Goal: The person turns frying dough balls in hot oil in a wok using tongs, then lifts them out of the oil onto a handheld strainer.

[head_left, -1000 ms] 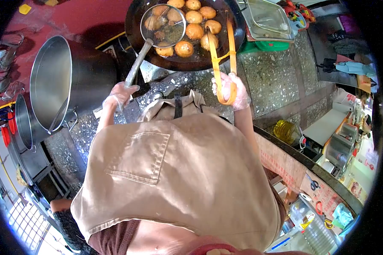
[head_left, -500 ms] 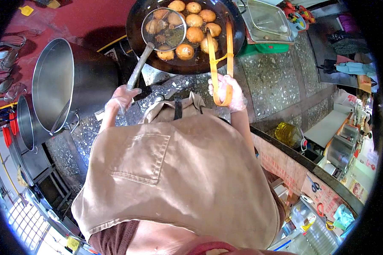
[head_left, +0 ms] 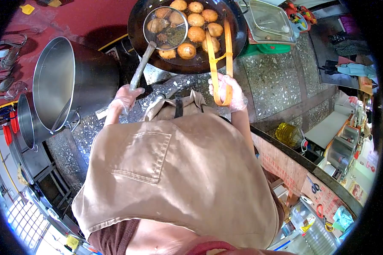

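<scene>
A wide black metal wok (head_left: 183, 67) anchors what seems the frying step. Above its contents is a round wire-mesh skimmer with a grey handle (head_left: 143, 63), grasped by the left hand (head_left: 125, 97); the right hand (head_left: 232, 91) grips yellow-orange strap tongs (head_left: 228, 59), arms apart. Golden-brown balls (head_left: 187, 51) lie in the wok — lifting one (tip contact is unclear) would call for a gentle squeeze.
</scene>
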Demonstrator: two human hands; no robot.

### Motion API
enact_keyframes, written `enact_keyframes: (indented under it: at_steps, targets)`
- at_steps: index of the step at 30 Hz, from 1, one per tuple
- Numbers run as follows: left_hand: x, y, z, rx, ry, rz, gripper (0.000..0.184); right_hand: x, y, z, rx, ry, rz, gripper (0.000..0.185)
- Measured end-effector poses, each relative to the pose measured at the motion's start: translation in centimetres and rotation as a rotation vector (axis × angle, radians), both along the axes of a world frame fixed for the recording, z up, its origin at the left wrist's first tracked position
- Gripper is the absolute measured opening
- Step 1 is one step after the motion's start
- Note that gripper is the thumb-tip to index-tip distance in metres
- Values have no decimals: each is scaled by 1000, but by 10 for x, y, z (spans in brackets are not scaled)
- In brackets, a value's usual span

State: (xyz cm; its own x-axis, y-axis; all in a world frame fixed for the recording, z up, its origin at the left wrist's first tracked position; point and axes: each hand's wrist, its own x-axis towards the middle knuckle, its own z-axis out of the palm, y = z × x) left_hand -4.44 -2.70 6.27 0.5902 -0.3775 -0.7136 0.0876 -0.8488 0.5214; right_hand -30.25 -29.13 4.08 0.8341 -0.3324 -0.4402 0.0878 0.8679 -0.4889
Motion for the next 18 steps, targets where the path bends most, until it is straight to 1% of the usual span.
enact_keyframes:
  at_steps: [6, 8, 10, 12, 14, 16, 18]
  targets:
    - [-4, 5, -11, -27, -7, 28, 39, 0, 0, 0, 1, -9, 3, 39]
    - [-5, 6, -11, -34, -8, 32, 39, -2, -3, -9, -59, -8, 44, 62]
    - [-8, 5, -9, -55, -5, 48, 34, -1, -4, -9, -59, -9, 57, 62]
    - [-10, 6, -10, -57, -12, 42, 34, 1, -3, -6, -59, -10, 71, 62]
    - [-10, 7, -14, -59, -19, 35, 34, 4, 1, 3, 6, -7, 32, 35]
    - [-10, 10, -20, -75, -55, 21, 40, 5, 1, 1, 6, 1, 30, 35]
    - [-10, 12, -25, -82, -49, 26, 40, 5, 1, -1, 8, 10, 27, 35]
